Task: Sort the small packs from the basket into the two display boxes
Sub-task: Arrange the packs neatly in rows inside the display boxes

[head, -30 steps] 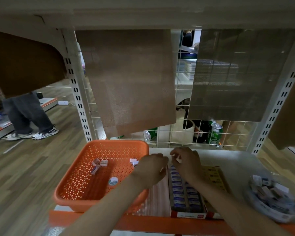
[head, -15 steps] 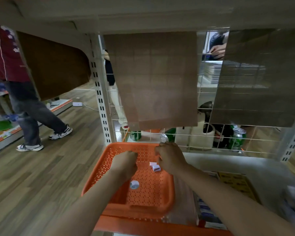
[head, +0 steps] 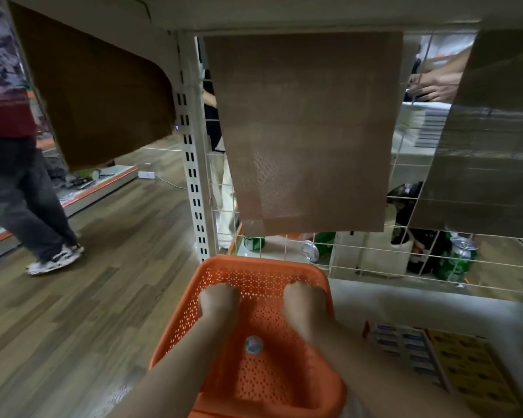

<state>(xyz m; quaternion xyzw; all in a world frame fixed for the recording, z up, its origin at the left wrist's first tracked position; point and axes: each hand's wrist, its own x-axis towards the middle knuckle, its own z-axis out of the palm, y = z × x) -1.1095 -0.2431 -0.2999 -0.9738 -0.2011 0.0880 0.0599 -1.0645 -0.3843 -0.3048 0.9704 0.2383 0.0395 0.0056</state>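
The orange perforated basket [head: 263,262] sits on the shelf in front of me. Both my hands are inside it, knuckles up and fingers curled down toward its floor. My left hand [head: 219,300] is at the basket's left side and my right hand [head: 305,300] at its right side. No small packs show loose in the basket; whatever my fingers close on is hidden under the hands. A round sticker [head: 253,345] lies on the basket floor between my forearms. To the right stand the display box with blue packs [head: 405,345] and the yellow display box [head: 471,375].
A wire grid [head: 375,267] backs the shelf, with green cans [head: 458,260] behind it. Brown sheets [head: 308,131] hang above. A slotted white upright [head: 194,176] stands left of the basket. A person [head: 18,176] walks on the wooden floor at left.
My view swung left from the display boxes to the basket. Both hands moved from the boxes into the basket and closed where the loose packs lay.
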